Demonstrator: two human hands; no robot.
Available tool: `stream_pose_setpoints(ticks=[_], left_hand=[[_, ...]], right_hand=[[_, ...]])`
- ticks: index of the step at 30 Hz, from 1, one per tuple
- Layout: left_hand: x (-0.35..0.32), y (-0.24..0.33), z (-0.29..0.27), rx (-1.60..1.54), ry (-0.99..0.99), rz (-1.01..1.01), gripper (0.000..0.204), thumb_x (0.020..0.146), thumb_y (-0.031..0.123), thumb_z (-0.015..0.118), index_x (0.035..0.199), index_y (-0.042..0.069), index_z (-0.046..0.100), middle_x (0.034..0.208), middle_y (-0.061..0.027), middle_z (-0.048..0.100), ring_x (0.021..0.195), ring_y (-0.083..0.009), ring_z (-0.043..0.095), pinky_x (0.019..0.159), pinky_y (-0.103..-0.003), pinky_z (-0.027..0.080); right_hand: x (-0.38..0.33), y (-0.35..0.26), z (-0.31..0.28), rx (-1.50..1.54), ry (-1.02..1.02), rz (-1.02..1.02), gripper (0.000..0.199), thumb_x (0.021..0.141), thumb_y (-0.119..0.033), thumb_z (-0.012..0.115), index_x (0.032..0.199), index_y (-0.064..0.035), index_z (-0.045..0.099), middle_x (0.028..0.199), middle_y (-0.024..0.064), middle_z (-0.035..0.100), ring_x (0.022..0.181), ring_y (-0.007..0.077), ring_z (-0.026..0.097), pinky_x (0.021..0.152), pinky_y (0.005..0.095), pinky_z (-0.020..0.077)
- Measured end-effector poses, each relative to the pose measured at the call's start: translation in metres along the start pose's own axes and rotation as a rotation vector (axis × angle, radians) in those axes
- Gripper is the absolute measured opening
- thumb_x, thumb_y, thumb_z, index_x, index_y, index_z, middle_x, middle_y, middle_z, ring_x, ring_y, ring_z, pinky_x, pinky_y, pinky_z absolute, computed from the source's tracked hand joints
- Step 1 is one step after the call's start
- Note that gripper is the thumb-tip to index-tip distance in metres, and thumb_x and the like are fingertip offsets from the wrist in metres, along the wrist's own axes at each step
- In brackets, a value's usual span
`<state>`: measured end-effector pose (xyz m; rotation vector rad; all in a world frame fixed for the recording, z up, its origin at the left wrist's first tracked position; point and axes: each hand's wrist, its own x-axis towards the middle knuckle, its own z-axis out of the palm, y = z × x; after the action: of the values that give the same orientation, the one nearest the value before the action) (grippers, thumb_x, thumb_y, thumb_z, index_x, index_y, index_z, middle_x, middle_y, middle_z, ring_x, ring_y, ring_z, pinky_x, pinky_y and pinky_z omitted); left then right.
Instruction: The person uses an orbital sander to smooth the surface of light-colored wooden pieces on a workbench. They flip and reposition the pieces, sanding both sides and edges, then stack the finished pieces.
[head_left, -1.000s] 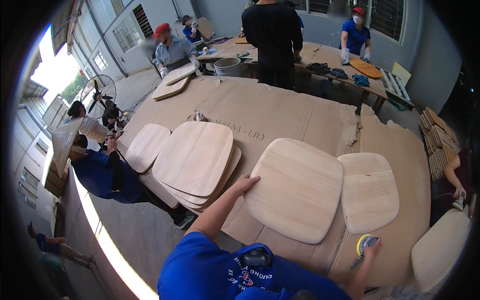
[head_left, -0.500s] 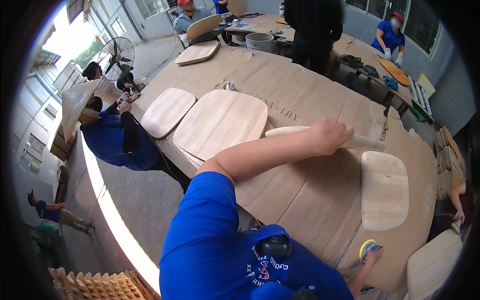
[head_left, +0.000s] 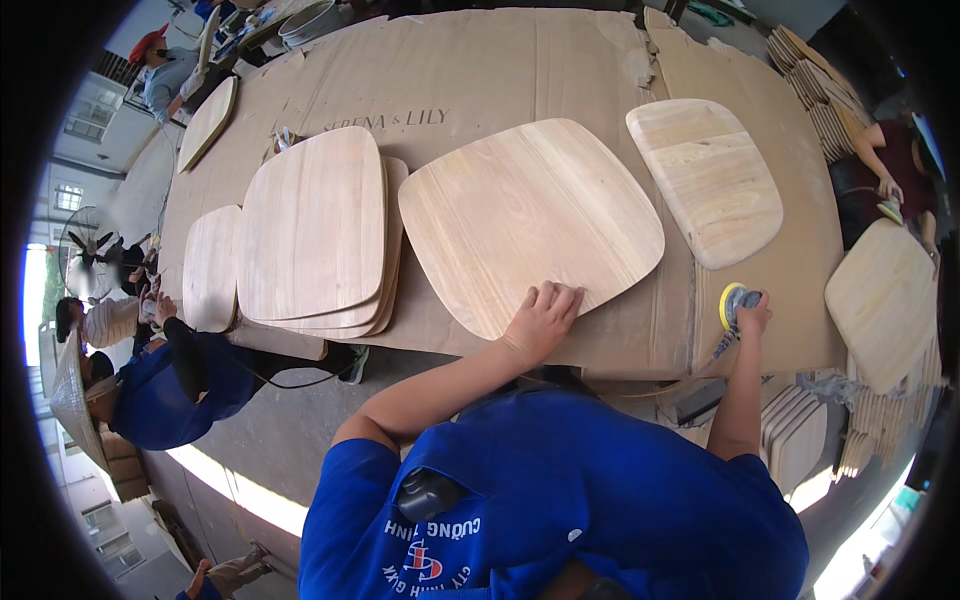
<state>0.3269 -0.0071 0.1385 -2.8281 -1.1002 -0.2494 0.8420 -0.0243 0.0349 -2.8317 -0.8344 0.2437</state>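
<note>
Swung down from a steep tilt half a second ago, the big wooden board (head_left: 530,220) now lies face up on the cardboard-topped counter (head_left: 490,60), ahead of the wearer. I see it set askew, one rounded corner pointing away and another toward the left; it is nearly square, and its slightly longer axis seems to run from lower left to upper right.

On its near edge sits the left hand (head_left: 543,315), fingers bent over the top face; I cannot tell from my feed whether the thumb pinches below. Well to the right, the right hand (head_left: 756,313) is wrapped around a sander (head_left: 733,304), whose yellow pad faces left.

Just beyond the board's right corner, I have a smaller board (head_left: 710,185), long axis slanting from upper left to lower right. To the left stands a stack of boards (head_left: 312,225).

Dark capital lettering is printed on the cardboard behind that stack; white lettering curves around a red emblem on the blue shirt (head_left: 620,490).
</note>
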Motion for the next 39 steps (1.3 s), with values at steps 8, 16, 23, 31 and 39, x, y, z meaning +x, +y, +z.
stream_pose_setpoints(ticks=[8,16,23,31,39], left_hand=[[-0.070,-0.009,0.027,-0.276,-0.140,0.134,0.061,0.084,0.025,0.060,0.142,0.015,0.043,0.135,-0.0149,0.045,0.123,-0.0333,0.045,0.103,-0.051,0.036],[-0.052,-0.169,0.121,-0.385,0.106,-1.351,0.073,0.088,0.049,0.061,0.144,0.009,0.036,0.142,-0.0277,0.036,0.130,-0.0414,0.038,0.107,-0.052,0.032],[-0.010,-0.163,0.139,-0.239,-0.041,-1.537,0.090,0.080,0.070,0.057,0.147,0.016,0.033,0.139,-0.0262,0.037,0.126,-0.0425,0.041,0.103,-0.053,0.034],[0.119,-0.115,0.148,-0.144,-0.334,-0.841,0.074,0.093,0.064,0.036,0.154,0.027,0.018,0.160,-0.0184,0.004,0.146,-0.0428,0.002,0.112,-0.065,0.008],[0.285,-0.043,0.171,-0.192,-0.184,-0.379,0.078,0.096,0.057,0.034,0.152,0.005,0.019,0.159,-0.0168,0.013,0.147,-0.0359,0.008,0.119,-0.048,0.010]], right_hand=[[-0.014,-0.010,-0.014,0.024,-0.030,-0.020,0.080,0.072,-0.015,0.072,0.142,-0.0243,0.034,0.132,0.0216,0.040,0.116,0.0385,0.052,0.100,0.0425,0.0453],[-0.024,-0.009,-0.019,0.086,-0.032,-0.105,0.078,0.072,-0.012,0.072,0.141,-0.0235,0.035,0.131,0.0194,0.039,0.114,0.0374,0.054,0.098,0.0433,0.0462],[-0.027,-0.007,-0.022,0.179,-0.011,-0.158,0.076,0.072,-0.007,0.072,0.139,-0.0225,0.039,0.129,0.0176,0.041,0.111,0.0382,0.054,0.097,0.0440,0.0469],[-0.028,-0.004,-0.026,0.189,-0.043,-0.208,0.076,0.073,-0.004,0.072,0.139,-0.0226,0.039,0.127,0.0179,0.041,0.110,0.0377,0.055,0.096,0.0444,0.0470],[-0.030,-0.004,-0.027,0.203,-0.043,-0.210,0.076,0.073,-0.004,0.072,0.138,-0.0230,0.040,0.128,0.0168,0.042,0.112,0.0383,0.054,0.095,0.0446,0.0476]])
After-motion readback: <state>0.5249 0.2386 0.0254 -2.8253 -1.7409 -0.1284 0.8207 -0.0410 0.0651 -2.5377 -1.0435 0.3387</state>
